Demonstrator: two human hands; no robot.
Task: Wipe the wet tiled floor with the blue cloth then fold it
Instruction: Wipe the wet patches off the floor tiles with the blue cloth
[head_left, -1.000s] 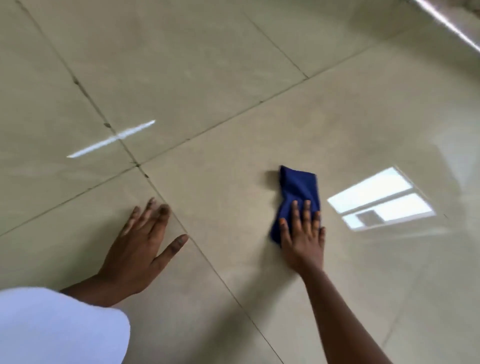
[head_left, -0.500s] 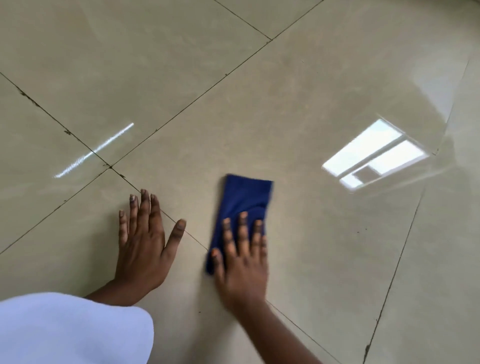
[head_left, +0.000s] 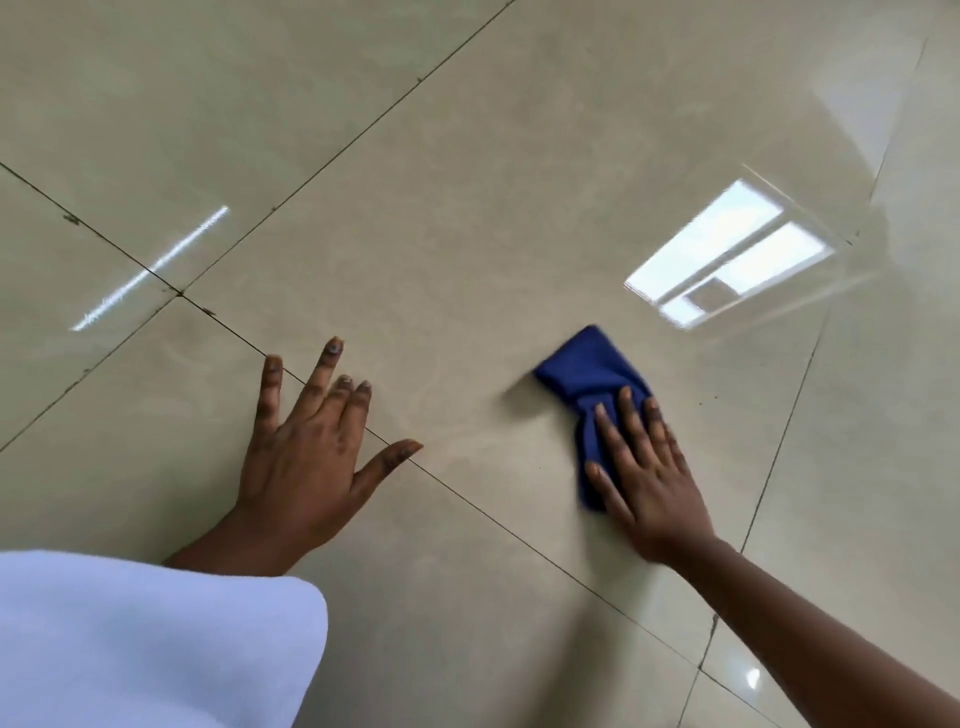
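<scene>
- Blue cloth (head_left: 589, 375) bunched flat on the tiled floor (head_left: 467, 208), lying on the large middle tile, well inside all of its grout edges
- Right hand (head_left: 641, 470) laid palm-down on the near half of the cloth, fingers (head_left: 631, 415) straight and slightly fanned, pressing rather than pinching; far end of the cloth sticking out past the fingertips
- Left hand (head_left: 306, 462) well apart from the cloth on its left, flat on the floor with fingers spread wide and thumb splayed toward the cloth
- Grout line (head_left: 467, 501) running under the left hand and passing on the near side of the cloth, close to the right wrist
- Bright window reflection (head_left: 727, 254) just beyond the cloth, far-right of it, not touching
- Bare glossy tile between the cloth and the left hand, and more open tile beyond the cloth's far end
- White sleeve (head_left: 145, 644) near-left of the cloth, at the picture's lower corner
</scene>
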